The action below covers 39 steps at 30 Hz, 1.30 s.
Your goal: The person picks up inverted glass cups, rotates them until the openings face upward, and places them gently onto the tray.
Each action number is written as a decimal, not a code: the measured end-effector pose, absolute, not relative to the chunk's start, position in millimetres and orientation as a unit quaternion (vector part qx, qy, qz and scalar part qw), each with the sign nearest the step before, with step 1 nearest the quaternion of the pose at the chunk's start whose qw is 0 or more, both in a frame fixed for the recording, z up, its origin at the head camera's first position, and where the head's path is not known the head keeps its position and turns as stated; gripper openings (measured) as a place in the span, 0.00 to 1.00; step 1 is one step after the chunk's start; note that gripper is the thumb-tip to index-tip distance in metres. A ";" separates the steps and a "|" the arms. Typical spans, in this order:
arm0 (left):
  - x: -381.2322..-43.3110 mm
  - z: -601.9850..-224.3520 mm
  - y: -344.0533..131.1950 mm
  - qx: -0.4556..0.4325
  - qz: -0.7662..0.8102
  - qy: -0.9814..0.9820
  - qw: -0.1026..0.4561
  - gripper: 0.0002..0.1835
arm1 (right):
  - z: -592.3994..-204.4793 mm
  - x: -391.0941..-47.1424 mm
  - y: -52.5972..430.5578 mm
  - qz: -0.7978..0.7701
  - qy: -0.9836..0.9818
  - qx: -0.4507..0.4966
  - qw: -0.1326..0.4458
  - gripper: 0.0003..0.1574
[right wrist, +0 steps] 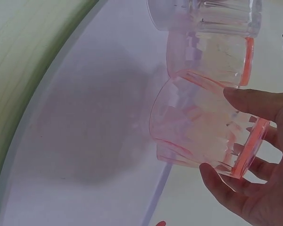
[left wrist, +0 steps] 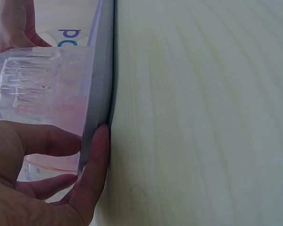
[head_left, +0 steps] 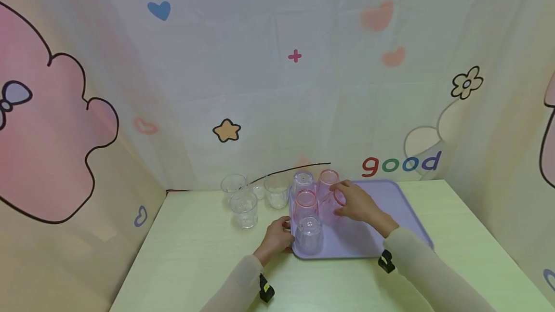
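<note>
My right hand (head_left: 359, 202) holds a pink-tinted glass (right wrist: 193, 122) upside down by its upper end, thumb on one side and fingers on the other, over the lavender tray (head_left: 368, 247). At the tray's left edge, my left hand (head_left: 276, 236) pinches the rim, one finger inside and another along its outer wall (left wrist: 100, 70). Upside down on the tray's left part stand a clear glass (head_left: 310, 240) in front, a pink glass (head_left: 305, 208) behind it, another clear glass (head_left: 302, 181) at the back and a second pink glass (head_left: 328, 180) beside that.
Left of the tray, several clear glasses stand upright on the pale wooden table (head_left: 195, 254), the nearest glass (head_left: 245, 213) close to my left hand. A printed curtain (head_left: 260, 85) hangs behind the table's far edge and along both sides.
</note>
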<state>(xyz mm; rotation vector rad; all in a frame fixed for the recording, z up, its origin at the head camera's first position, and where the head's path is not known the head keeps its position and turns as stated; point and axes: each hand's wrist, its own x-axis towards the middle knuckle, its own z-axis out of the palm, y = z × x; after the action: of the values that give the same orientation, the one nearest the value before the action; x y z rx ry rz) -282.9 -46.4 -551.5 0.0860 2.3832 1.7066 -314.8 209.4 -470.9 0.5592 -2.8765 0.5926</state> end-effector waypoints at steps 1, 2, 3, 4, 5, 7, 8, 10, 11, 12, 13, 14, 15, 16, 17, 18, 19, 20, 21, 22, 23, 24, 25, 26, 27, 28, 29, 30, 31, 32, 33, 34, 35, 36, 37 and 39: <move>-282.9 -551.2 -46.5 0.030 0.579 0.808 0.105 0.39 | -471.2 -315.3 209.0 0.197 -0.960 0.185 0.074 0.39; -282.9 -551.1 -46.6 0.031 0.579 0.808 0.105 0.39 | -471.4 -315.7 208.5 0.196 -0.961 0.184 0.071 0.39; -282.8 -550.9 -46.8 0.032 0.578 0.809 0.104 0.39 | -471.8 -316.2 208.2 0.194 -0.961 0.184 0.069 0.39; -282.7 -550.7 -47.0 0.033 0.577 0.809 0.105 0.39 | -472.1 -316.5 207.8 0.192 -0.962 0.183 0.067 0.40; -282.6 -550.4 -47.2 0.033 0.576 0.810 0.105 0.39 | -472.3 -316.6 207.3 0.190 -0.963 0.182 0.065 0.40; -282.1 -549.3 -47.4 0.033 0.575 0.811 0.106 0.39 | -473.2 -317.3 206.1 0.186 -0.964 0.180 0.060 0.40; -281.9 -549.1 -47.5 0.033 0.574 0.811 0.106 0.39 | -473.5 -317.3 205.3 0.184 -0.965 0.178 0.058 0.40; -281.2 -548.0 -47.7 0.032 0.574 0.811 0.106 0.39 | -474.2 -317.6 203.6 0.182 -0.966 0.175 0.052 0.40; -280.9 -547.6 -47.7 0.032 0.575 0.811 0.106 0.39 | -474.4 -317.5 202.6 0.182 -0.967 0.172 0.049 0.40; -280.5 -547.2 -47.7 0.031 0.575 0.811 0.106 0.39 | -474.5 -317.3 201.6 0.181 -0.967 0.171 0.047 0.39; -280.3 -547.1 -47.8 0.032 0.574 0.812 0.105 0.39 | -474.7 -317.0 200.6 0.180 -0.968 0.169 0.045 0.39; -280.1 -547.2 -47.8 0.032 0.574 0.812 0.105 0.39 | -474.8 -316.8 199.7 0.179 -0.969 0.167 0.044 0.39; -279.8 -547.0 -47.8 0.033 0.573 0.812 0.105 0.39 | -475.1 -316.7 199.0 0.178 -0.969 0.165 0.042 0.39; -279.6 -547.1 -47.7 0.032 0.572 0.812 0.106 0.40 | -475.1 -316.3 198.1 0.177 -0.970 0.163 0.041 0.39; -279.6 -547.3 -47.7 0.033 0.573 0.812 0.106 0.40 | -475.3 -316.4 197.3 0.174 -0.970 0.164 0.042 0.40; -279.5 -547.4 -47.6 0.032 0.572 0.813 0.107 0.40 | -475.6 -316.6 196.6 0.170 -0.970 0.166 0.044 0.40; -279.6 -547.6 -47.5 0.031 0.572 0.813 0.108 0.40 | -475.7 -316.5 195.8 0.167 -0.970 0.168 0.045 0.40; -279.7 -547.8 -47.5 0.030 0.571 0.813 0.109 0.40 | -475.9 -316.6 195.1 0.164 -0.971 0.170 0.046 0.41; -279.8 -548.1 -47.5 0.030 0.570 0.814 0.108 0.40 | -476.2 -317.0 194.5 0.161 -0.971 0.172 0.047 0.41; -279.8 -548.1 -47.5 0.030 0.570 0.814 0.108 0.40 | -476.3 -317.2 193.7 0.158 -0.971 0.175 0.048 0.41; -279.8 -548.1 -47.4 0.030 0.569 0.814 0.108 0.40 | -476.7 -317.7 193.3 0.155 -0.971 0.177 0.049 0.41; -279.6 -548.0 -47.2 0.029 0.569 0.815 0.109 0.40 | -476.8 -318.0 192.8 0.153 -0.971 0.177 0.048 0.41; -279.5 -548.0 -47.1 0.031 0.568 0.815 0.108 0.40 | -476.6 -318.2 192.3 0.151 -0.972 0.175 0.047 0.41; -279.4 -547.9 -46.9 0.032 0.568 0.816 0.107 0.40 | -476.4 -318.5 191.8 0.150 -0.972 0.174 0.045 0.41; -279.2 -547.6 -46.7 0.032 0.567 0.816 0.107 0.40 | -476.3 -319.1 191.6 0.149 -0.973 0.173 0.042 0.41; -279.1 -547.1 -46.5 0.032 0.567 0.816 0.107 0.40 | -476.1 -319.5 191.1 0.149 -0.973 0.171 0.038 0.41; -279.1 -547.1 -46.4 0.032 0.567 0.816 0.107 0.40 | -475.8 -319.8 190.8 0.149 -0.974 0.169 0.035 0.41; -279.2 -547.2 -46.4 0.032 0.566 0.817 0.107 0.40 | -475.6 -320.2 190.4 0.149 -0.974 0.167 0.031 0.41; -279.5 -547.0 -46.3 0.032 0.564 0.818 0.107 0.40 | -475.3 -320.5 190.1 0.149 -0.974 0.166 0.029 0.42; -279.9 -546.9 -46.4 0.030 0.564 0.818 0.108 0.40 | -475.1 -320.8 189.7 0.149 -0.974 0.166 0.027 0.42; -280.0 -546.7 -46.3 0.029 0.563 0.819 0.109 0.40 | -475.1 -321.3 189.5 0.149 -0.974 0.166 0.025 0.42; -280.3 -546.9 -46.4 0.028 0.562 0.819 0.109 0.40 | -475.1 -321.6 189.2 0.151 -0.974 0.165 0.023 0.42; -280.5 -547.3 -46.5 0.029 0.562 0.820 0.108 0.40 | -475.0 -321.5 189.0 0.153 -0.974 0.164 0.022 0.42; -280.6 -547.3 -46.7 0.030 0.562 0.820 0.108 0.40 | -475.1 -321.6 188.9 0.153 -0.974 0.164 0.021 0.43; -280.6 -547.4 -46.9 0.031 0.562 0.819 0.108 0.40 | -475.3 -321.6 188.8 0.155 -0.974 0.163 0.018 0.44; -280.2 -548.0 -47.7 0.031 0.561 0.820 0.109 0.40 | -476.0 -321.3 188.4 0.160 -0.974 0.162 0.014 0.47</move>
<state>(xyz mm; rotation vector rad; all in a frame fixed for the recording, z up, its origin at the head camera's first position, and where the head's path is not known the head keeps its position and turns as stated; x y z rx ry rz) -280.2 -47.7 -548.0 0.0918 2.4104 1.6499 -321.3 188.4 -476.0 0.5044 -3.0328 0.4983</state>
